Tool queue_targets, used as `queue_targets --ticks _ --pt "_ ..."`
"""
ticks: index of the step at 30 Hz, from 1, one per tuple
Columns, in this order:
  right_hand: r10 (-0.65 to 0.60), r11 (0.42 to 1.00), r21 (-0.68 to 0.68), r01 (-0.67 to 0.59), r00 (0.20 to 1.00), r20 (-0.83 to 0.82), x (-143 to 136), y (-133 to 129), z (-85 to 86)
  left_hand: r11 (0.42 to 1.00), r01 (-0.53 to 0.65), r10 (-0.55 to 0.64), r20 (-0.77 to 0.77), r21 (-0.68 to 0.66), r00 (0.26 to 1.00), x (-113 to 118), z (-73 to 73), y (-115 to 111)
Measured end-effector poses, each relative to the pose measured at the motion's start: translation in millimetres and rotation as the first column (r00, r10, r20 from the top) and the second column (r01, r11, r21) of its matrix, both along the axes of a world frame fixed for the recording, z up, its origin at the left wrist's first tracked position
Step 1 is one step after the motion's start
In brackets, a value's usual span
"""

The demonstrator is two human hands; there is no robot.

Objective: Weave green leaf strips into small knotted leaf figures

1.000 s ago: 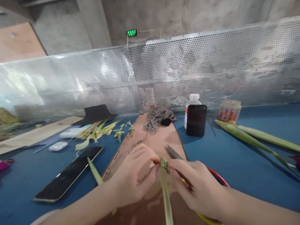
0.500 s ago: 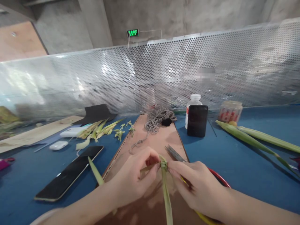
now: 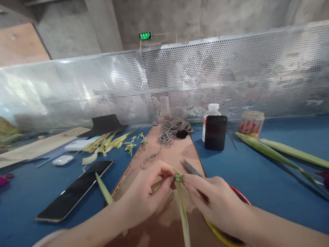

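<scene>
Between my two hands is a small woven knot in a pale green leaf strip, whose long end hangs down toward me. My left hand pinches the knot's left side between thumb and forefinger. From the right, my right hand pinches the same knot with its fingertips. Another length of leaf sticks out past my left forearm. Under my right hand lie scissors, blades pointing away, with red and yellow handles partly hidden. Everything is above a brown board.
Tangled grey cord lies at the board's far end. To the left are a black phone, a white earbud case and leaf scraps. On the right stand a black upright device, a white-capped bottle, a jar and long leaves.
Both hands keep their pinch on the knot, with only slight shifts of the fingers. The whole view has drifted slightly.
</scene>
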State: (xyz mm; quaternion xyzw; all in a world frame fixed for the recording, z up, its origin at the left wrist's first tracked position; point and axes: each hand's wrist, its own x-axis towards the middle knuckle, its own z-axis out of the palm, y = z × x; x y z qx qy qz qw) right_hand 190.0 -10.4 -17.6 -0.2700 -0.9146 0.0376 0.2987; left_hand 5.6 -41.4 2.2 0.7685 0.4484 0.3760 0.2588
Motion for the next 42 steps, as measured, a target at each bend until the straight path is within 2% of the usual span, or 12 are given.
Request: queue_targets --ticks 3,6,9,13,16,20,25,30,33,42 --pt "-0.005 1.0 0.016 0.006 1.0 -0.031 0.4 1.6 -1.8 1.0 0.001 0.001 0.067 -0.023 0.998 0.6 -0.3 0.4" --pt "-0.026 0.999 0.022 0.028 0.997 -0.078 0.1 1.2 -1.5 0.999 -0.042 0.043 0.054 -0.023 0.998 0.4 2.4 0.6" --pt "-0.037 0.997 -0.068 0.03 0.994 -0.102 -1.0 0.8 0.8 0.999 -0.025 0.026 0.054 -0.025 0.998 0.4 2.7 1.8" --pt "-0.034 0.979 -0.206 0.002 0.988 -0.151 -2.6 2.1 4.3 0.996 0.0 0.016 0.174 -0.093 0.985 0.9 -4.2 5.9" --pt "-0.036 0.974 -0.226 -0.009 0.981 -0.192 -2.8 3.0 6.0 0.982 0.018 0.035 0.271 -0.189 0.962 1.1 -7.8 9.7" --pt "-0.013 0.964 -0.262 -0.037 0.982 -0.186 -2.3 3.4 6.9 0.97 0.026 0.053 0.316 -0.241 0.947 1.1 -6.9 12.3" --pt "-0.019 0.943 -0.329 -0.039 0.985 -0.174 -3.0 4.8 6.4 0.944 0.124 0.023 0.433 -0.307 0.901 1.8 -6.3 12.0" --pt "-0.038 0.935 -0.353 -0.021 0.987 -0.159 -5.0 6.7 3.4 0.949 0.088 0.045 0.408 -0.303 0.912 1.7 -6.4 13.8" --pt "-0.05 0.942 -0.335 0.001 0.989 -0.138 -5.3 7.3 1.4 0.951 0.079 0.045 0.386 -0.298 0.921 0.6 -5.7 14.6" --pt "-0.003 0.993 -0.118 0.001 1.0 -0.016 -0.6 5.8 -0.6 0.939 0.201 -0.041 0.488 -0.28 0.872 -2.7 -12.0 15.8"
